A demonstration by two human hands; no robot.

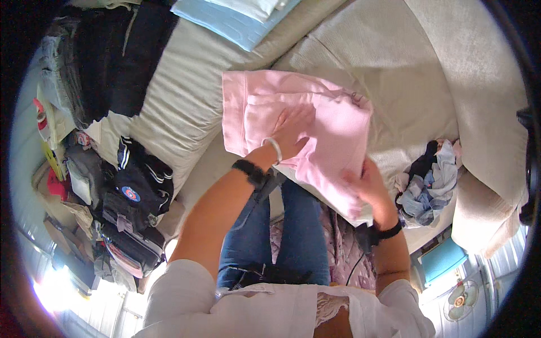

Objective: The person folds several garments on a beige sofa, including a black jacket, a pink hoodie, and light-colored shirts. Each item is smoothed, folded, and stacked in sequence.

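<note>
A pink garment of soft cloth, with layers folded over each other, lies on the beige sofa seat in front of me. My left hand presses flat on its middle, fingers spread, with a pale bangle and a dark strap behind it. At the garment's right edge, my right hand has the cloth between thumb and fingers; motion blurs the fingertips. A dark band circles that wrist too. The near corner of the cloth hangs towards my knees.
Folded light-blue cloth lies at the top. Dark trousers drape over the sofa at upper left, above a pile of dark clothes. Crumpled clothes lie at right. A fan stands at lower right.
</note>
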